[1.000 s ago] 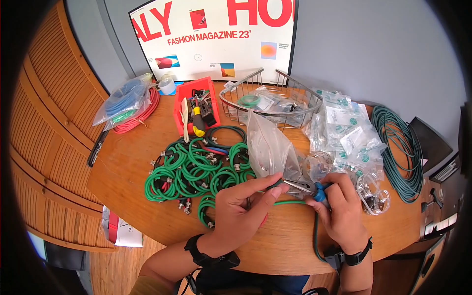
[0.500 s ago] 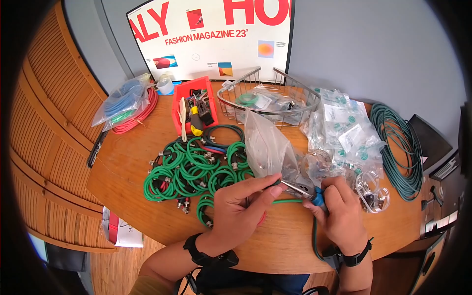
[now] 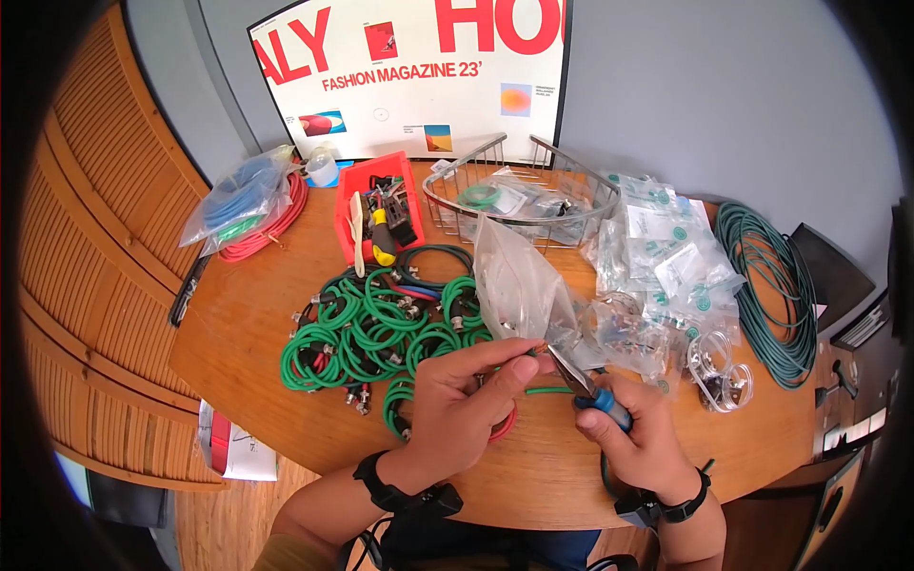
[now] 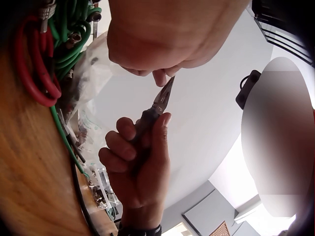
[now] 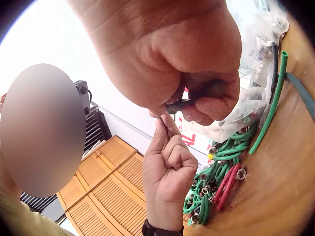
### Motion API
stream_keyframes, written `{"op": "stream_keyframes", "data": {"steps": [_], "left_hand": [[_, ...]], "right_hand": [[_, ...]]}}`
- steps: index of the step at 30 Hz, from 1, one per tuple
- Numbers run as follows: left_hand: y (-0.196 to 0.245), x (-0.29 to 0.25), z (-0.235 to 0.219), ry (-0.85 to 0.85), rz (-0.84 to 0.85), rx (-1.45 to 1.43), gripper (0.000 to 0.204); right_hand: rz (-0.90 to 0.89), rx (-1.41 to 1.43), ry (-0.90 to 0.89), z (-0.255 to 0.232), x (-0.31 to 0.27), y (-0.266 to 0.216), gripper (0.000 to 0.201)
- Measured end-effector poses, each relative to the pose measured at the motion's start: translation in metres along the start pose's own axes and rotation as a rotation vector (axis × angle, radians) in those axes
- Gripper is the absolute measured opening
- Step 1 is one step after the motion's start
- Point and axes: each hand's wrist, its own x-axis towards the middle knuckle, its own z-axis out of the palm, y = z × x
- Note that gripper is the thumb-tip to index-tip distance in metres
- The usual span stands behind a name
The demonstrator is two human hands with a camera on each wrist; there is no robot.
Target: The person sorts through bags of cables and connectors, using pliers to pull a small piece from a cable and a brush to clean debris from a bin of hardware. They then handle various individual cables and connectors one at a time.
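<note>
Pliers (image 3: 607, 409) are clamped in the right hand (image 3: 651, 436), nose just beside the cable (image 3: 538, 350) the left hand (image 3: 462, 395) pinches, both up near the worktop's (image 3: 562, 466) front edge. Guessing it's gripped near the end so it won't wobble.

We see a wooden table (image 3: 257, 295) with a red bin (image 3: 379, 167) of tools set toward its far side. Directly in front of the bin, we find a heap of coiled green cables (image 3: 371, 328). Left of it, bagged blue cable (image 3: 243, 198) partly covers a red coil (image 3: 297, 205). Right of the bin, we have a wire basket (image 3: 524, 222), then clear packets (image 3: 674, 233), and farthest right a dark green coil (image 3: 803, 324).
</note>
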Motion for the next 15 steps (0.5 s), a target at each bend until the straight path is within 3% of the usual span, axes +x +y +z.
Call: {"op": "stream_keyframes", "data": {"steps": [15], "left_hand": [[0.000, 0.001, 0.004, 0.038, -0.040, -0.025, 0.024]], "right_hand": [[0.032, 0.105, 0.183, 0.003, 0.000, 0.017, 0.024]]}}
